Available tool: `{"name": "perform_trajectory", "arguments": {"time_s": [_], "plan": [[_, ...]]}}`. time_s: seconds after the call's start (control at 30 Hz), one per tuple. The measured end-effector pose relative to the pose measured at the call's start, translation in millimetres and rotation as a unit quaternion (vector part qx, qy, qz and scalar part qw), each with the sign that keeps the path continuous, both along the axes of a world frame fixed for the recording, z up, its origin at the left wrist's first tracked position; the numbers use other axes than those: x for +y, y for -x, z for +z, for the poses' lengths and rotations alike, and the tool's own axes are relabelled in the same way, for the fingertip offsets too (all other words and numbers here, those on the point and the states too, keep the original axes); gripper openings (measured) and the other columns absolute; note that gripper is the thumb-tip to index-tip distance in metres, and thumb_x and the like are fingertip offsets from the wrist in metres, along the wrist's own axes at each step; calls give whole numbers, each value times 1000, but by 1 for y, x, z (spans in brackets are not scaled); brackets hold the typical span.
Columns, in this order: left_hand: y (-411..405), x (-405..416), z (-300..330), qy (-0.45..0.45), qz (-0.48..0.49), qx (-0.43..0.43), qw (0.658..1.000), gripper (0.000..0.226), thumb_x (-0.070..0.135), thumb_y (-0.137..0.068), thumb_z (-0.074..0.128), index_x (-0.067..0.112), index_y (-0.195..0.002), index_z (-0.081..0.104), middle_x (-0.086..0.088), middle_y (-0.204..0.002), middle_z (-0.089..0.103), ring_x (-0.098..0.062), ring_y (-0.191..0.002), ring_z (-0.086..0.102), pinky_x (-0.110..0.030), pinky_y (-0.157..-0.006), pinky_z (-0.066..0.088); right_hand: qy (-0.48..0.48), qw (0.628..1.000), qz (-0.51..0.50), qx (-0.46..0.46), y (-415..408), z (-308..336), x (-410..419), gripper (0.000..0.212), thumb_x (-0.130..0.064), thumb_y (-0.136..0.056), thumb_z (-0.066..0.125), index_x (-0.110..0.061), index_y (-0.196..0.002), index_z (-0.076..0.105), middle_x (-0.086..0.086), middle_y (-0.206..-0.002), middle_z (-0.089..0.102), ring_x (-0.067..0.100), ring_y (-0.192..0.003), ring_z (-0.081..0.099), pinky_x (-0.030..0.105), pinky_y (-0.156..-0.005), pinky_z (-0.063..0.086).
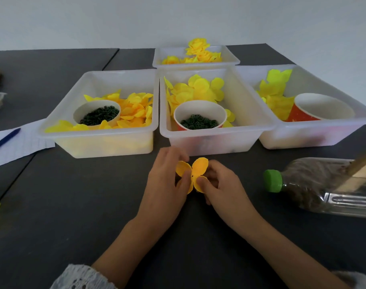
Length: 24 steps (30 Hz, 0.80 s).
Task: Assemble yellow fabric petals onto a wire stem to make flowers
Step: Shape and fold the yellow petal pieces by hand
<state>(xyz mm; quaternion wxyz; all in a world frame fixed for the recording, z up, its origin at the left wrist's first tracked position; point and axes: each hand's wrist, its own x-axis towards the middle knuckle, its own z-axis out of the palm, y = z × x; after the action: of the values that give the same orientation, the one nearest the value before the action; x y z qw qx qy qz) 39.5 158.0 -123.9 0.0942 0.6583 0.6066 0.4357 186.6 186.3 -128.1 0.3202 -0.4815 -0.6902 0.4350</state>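
Surface: dark grey table [73, 205], plain pale wall [178, 17] behind | Bins: four translucent plastic bins [211, 140] of yellow petals | Grip: left hand [167, 184] and right hand [221, 184] both pinch yellow fabric petal piece [195, 170] just above table, near middle bin.

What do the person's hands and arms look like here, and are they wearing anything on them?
Two bare hands, left hand and right hand, with no gloves, rings or watch showing. The forearms are uncovered. Near the bottom edge, the left sleeve is white lace with small holes; the right sleeve looks pale too.
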Motion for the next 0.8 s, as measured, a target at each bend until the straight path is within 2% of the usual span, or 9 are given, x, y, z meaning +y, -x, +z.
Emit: {"name": "perform_trajectory", "arguments": {"time_s": [0.07, 0.13, 0.2, 0.33, 0.47, 0.6, 0.7, 0.8], "plan": [[1, -2, 0, -44, -9, 101, 994, 24, 20, -81, 69, 33, -98, 57, 10, -122, 47, -6, -108, 49, -19, -75, 46, -15, 1000, 2, 9, 0, 1, -1, 16, -19, -95, 56, -33, -102, 61, -12, -89, 67, -6, -68, 59, 12, -58, 44], [1, -3, -1, -40, -2, 130, 991, 17, 35, -81, 66, 30, -97, 63, 9, -121, 51, -10, -110, 48, -31, -76, 50, -33, 999, 15, 16, 2, 3, -3, 23, -15, -95, 55, -37, -99, 61, -12, -89, 67, -1, -80, 63, 17, -65, 51], [2, -3, 0, -19, 10, 115, 993, 18, 44, -81, 64, 30, -94, 64, 12, -110, 57, -8, -99, 52, -34, -73, 50, -62, 998, 29, -13, 4, 2, -4, 23, -17, -96, 53, -40, -96, 57, -11, -87, 65, 2, -83, 62, 19, -71, 52], [2, -3, 1, -12, 27, 93, 995, 15, 48, -81, 62, 34, -84, 66, 19, -92, 61, -2, -85, 52, -33, -69, 50, -94, 991, 39, -84, 5, -3, -4, 12, -23, -98, 51, -34, -101, 55, -11, -79, 61, 0, -75, 59, 16, -63, 49], [4, -3, 1, 20, 6, -40, 999, 9, 46, -76, 66, 40, -82, 69, 22, -90, 64, -3, -92, 58, -37, -73, 52, -85, 992, 59, -71, 3, -1, -2, 19, -24, -97, 51, -43, -93, 51, -16, -77, 58, -4, -78, 57, 8, -65, 44], [6, -3, 3, 20, -2, -54, 998, 8, 45, -75, 66, 42, -81, 70, 21, -89, 65, -5, -91, 59, -39, -74, 52, -74, 992, 76, -74, 2, 3, -1, 21, -24, -98, 50, -45, -95, 50, -18, -83, 59, -6, -82, 56, 7, -67, 44], [7, -2, 3, 25, -4, -57, 998, 7, 43, -76, 68, 41, -82, 71, 20, -88, 65, -7, -92, 59, -41, -75, 52, -57, 992, 88, -66, 1, 5, 1, 17, -24, -98, 49, -38, -103, 56, -15, -88, 62, -2, -84, 57, 13, -65, 46], [8, -1, 3, 29, -4, -54, 998, 8, 42, -76, 69, 40, -84, 72, 21, -87, 65, -6, -92, 59, -40, -75, 52, -46, 992, 94, -66, 0, 7, 2, 16, -23, -98, 49, -33, -106, 58, -14, -88, 61, -3, -82, 56, 12, -65, 42]]}}
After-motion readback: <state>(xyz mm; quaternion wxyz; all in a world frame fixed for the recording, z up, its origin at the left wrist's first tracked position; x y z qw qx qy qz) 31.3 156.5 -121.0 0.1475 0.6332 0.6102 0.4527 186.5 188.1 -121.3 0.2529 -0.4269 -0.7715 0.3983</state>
